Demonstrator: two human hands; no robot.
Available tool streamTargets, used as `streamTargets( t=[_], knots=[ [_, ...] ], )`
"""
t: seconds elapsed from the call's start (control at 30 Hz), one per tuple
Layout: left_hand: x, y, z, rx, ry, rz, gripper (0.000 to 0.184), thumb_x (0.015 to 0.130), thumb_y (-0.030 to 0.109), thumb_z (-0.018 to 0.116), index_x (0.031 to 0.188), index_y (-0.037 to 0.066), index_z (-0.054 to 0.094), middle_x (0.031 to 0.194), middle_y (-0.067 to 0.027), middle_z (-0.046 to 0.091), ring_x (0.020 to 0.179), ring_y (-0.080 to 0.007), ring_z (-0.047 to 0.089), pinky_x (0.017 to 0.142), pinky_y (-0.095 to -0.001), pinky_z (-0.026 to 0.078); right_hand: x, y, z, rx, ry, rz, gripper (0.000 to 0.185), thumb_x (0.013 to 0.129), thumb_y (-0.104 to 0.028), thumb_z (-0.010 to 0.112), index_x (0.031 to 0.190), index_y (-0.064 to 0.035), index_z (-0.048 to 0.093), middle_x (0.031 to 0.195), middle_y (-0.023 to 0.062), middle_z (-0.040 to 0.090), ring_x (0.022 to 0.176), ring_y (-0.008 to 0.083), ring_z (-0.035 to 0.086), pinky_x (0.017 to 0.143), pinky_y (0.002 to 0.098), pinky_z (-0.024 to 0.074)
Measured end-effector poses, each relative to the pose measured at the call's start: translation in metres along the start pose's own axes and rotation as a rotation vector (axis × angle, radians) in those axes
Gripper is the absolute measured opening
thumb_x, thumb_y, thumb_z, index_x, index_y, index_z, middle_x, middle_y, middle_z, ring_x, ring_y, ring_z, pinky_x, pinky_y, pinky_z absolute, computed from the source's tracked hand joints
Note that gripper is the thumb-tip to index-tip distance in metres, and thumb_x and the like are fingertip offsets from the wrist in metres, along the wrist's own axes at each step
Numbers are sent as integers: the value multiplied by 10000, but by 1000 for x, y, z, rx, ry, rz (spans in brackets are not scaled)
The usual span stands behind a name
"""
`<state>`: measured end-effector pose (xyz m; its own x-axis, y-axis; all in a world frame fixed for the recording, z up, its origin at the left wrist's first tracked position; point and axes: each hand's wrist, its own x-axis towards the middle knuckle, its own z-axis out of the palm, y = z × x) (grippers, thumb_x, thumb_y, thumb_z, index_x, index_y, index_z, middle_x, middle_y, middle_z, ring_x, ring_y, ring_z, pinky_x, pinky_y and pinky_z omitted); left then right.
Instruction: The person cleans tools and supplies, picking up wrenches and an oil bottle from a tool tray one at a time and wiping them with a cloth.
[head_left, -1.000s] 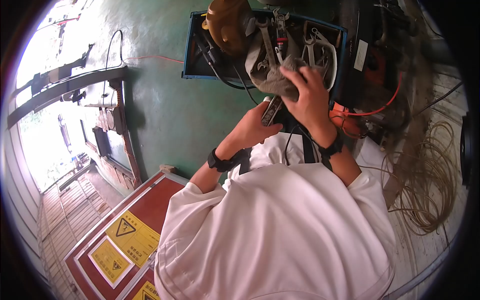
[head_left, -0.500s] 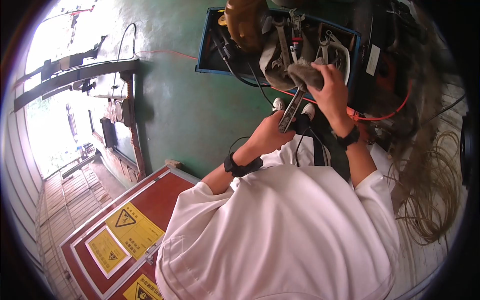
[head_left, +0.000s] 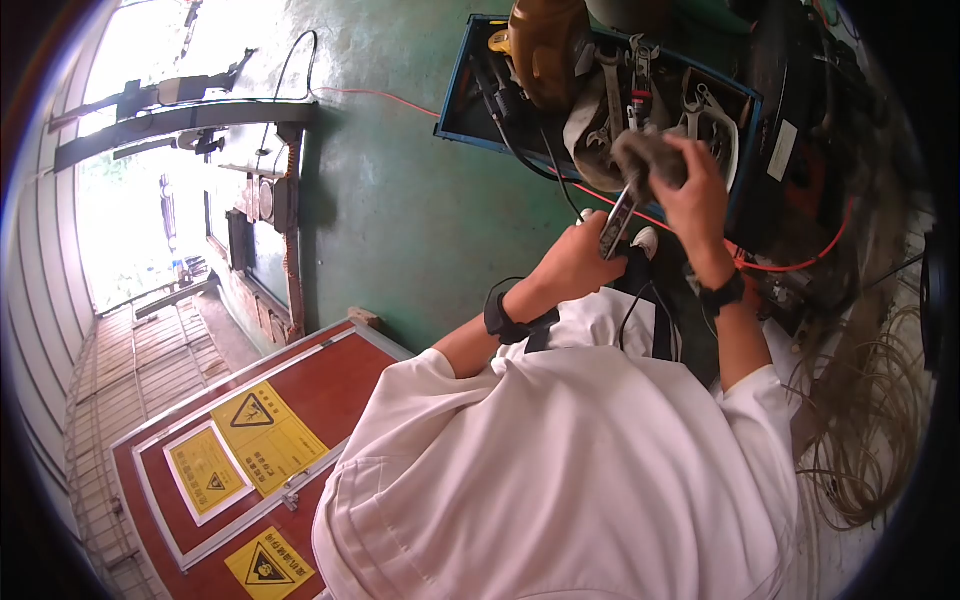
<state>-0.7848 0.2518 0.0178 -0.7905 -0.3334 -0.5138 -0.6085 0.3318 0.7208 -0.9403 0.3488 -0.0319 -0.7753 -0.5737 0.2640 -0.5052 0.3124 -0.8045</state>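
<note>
My left hand (head_left: pixel 573 262) is wrapped round the lower end of a metal tool (head_left: pixel 618 222), which slants up and to the right. A bunched grey-brown rag (head_left: pixel 643 160) covers the tool's upper end. My right hand (head_left: pixel 697 200) grips that rag from the right, fingers closed on it. Just beyond the hands stands a blue-edged tray (head_left: pixel 455 95) with a wrench (head_left: pixel 608 85), other tools and an amber-brown container (head_left: pixel 545 50). The tool's head is hidden by the rag.
A red cabinet (head_left: pixel 290 400) with yellow warning labels stands at lower left. A coiled hose (head_left: pixel 865 430) lies at the right. A red-orange hose (head_left: pixel 800 262) runs past the tray. My shoe (head_left: pixel 646 240) shows on the green floor (head_left: pixel 375 200).
The view has shifted, so the tray, cabinet and hands sit elsewhere in the frame. Both hands keep their holds, while the rag has changed shape around the tool's upper end.
</note>
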Motion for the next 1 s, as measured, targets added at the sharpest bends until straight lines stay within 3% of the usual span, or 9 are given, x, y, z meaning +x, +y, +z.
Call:
streamTargets(
  t=[0.03, 0.07, 0.17, 0.37, 0.47, 0.6, 0.8, 0.9, 1.0],
  knots=[
    [-3, 7, -1, -55, -42, -56, 312, 711, 139, 653, 896, -32, 468, 665, -179, 587, 585, -294, 625, 545, -377, 490, 4, 5, 0, -48, 52, 28, 394, 675, -108, 716, 1040, -84, 568, 982, 117, 591, 924, 330, 579, 801, 380, 479],
    [-4, 13, -4, -137, -84, -121, 304, 721, 148, 651, 883, -24, 459, 647, -179, 571, 574, -275, 623, 523, -377, 477, 3, 6, 0, -42, 48, 39, 398, 680, -123, 719, 1046, -88, 567, 979, 123, 590, 924, 336, 577, 797, 386, 475],
    [-1, 10, -5, -78, -66, -137, 327, 704, 129, 652, 923, -31, 470, 695, -190, 598, 631, -316, 629, 568, -386, 487, -13, -15, 1, -18, 34, 81, 384, 687, -124, 712, 1041, -82, 569, 999, 132, 590, 928, 337, 577, 793, 386, 474],
    [13, -23, -9, -36, 51, 141, 408, 662, 91, 650, 1005, -45, 476, 819, -222, 626, 794, -410, 594, 683, -418, 486, -36, -50, 7, 302, -181, 145, 380, 672, -91, 700, 1029, -46, 577, 967, 144, 592, 911, 338, 582, 791, 373, 471],
    [7, -18, -12, -6, 173, 145, 314, 700, 114, 643, 970, 7, 524, 769, -183, 626, 706, -335, 618, 651, -393, 479, -24, -42, 16, 217, -130, 41, 402, 661, -73, 712, 1039, -61, 576, 977, 131, 585, 924, 333, 576, 795, 371, 471],
    [-5, -17, -14, 3, 99, -13, 304, 727, 122, 624, 988, 18, 508, 714, -188, 604, 658, -354, 599, 602, -401, 467, 12, -15, 31, 65, 79, -19, 395, 673, -89, 721, 1043, -80, 584, 979, 112, 591, 921, 330, 578, 792, 373, 472],
    [-19, -14, -24, 35, 122, 32, 279, 747, 113, 614, 987, 14, 509, 704, -193, 593, 641, -369, 581, 593, -414, 448, 53, 2, 29, -29, 240, -39, 337, 725, -121, 710, 1037, -62, 599, 1003, 135, 614, 936, 327, 588, 805, 368, 472],
    [-29, -21, -26, 66, 136, 85, 272, 749, 111, 618, 981, 15, 512, 688, -186, 589, 621, -374, 569, 576, -414, 443, 64, 4, 22, 184, 115, -12, 303, 751, -107, 693, 1025, -22, 596, 973, 150, 624, 910, 306, 601, 809, 340, 463],
    [-33, -23, -35, 105, 103, 129, 261, 752, 107, 621, 974, 19, 515, 659, -175, 582, 581, -360, 564, 540, -404, 436, 68, 6, 20, 123, 92, -63, 288, 773, -113, 681, 1028, -9, 594, 977, 136, 629, 891, 266, 607, 809, 328, 458]
  ],
)
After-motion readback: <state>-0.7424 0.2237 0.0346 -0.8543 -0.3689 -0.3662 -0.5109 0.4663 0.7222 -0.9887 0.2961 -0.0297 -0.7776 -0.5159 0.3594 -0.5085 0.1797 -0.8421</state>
